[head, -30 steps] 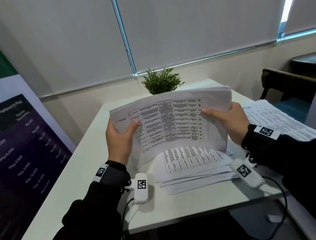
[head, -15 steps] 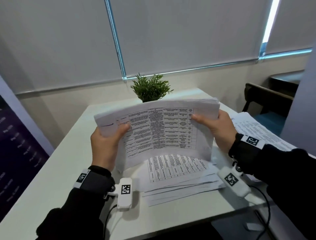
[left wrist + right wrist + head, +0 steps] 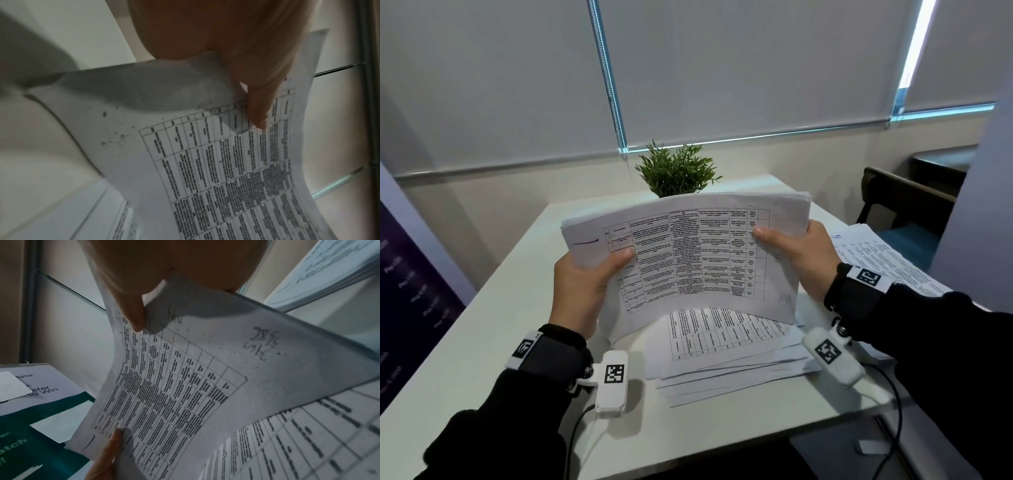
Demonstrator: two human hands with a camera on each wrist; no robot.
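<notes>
Head view: bundle of printed sheets (image 3: 688, 260) is held upright over the surface (image 3: 482, 342), its lower edge just above the loose stack (image 3: 729, 346) lying there; whether the two touch cannot be told. Grip: left hand (image 3: 582, 287) is closed on the left edge and right hand (image 3: 801, 257) on the right edge, thumbs on the printed face, fingers hidden behind. The bundle is bowed toward the camera. This is judged to come from inward pressure at both edges, as when sheets are squared before being set down. A potted plant (image 3: 678, 171) stands behind; a second pile (image 3: 887, 260) lies at the right.

Left wrist view: the left thumb (image 3: 259, 104) is pressed onto the printed table, the margin being pinched beneath it. The other fingers are not shown.

Right wrist view: the right thumb (image 3: 131, 308) is clamped near the top margin, beside a handwritten note. The opposite thumb is seen at the far edge, so a two-sided hold is confirmed.
</notes>
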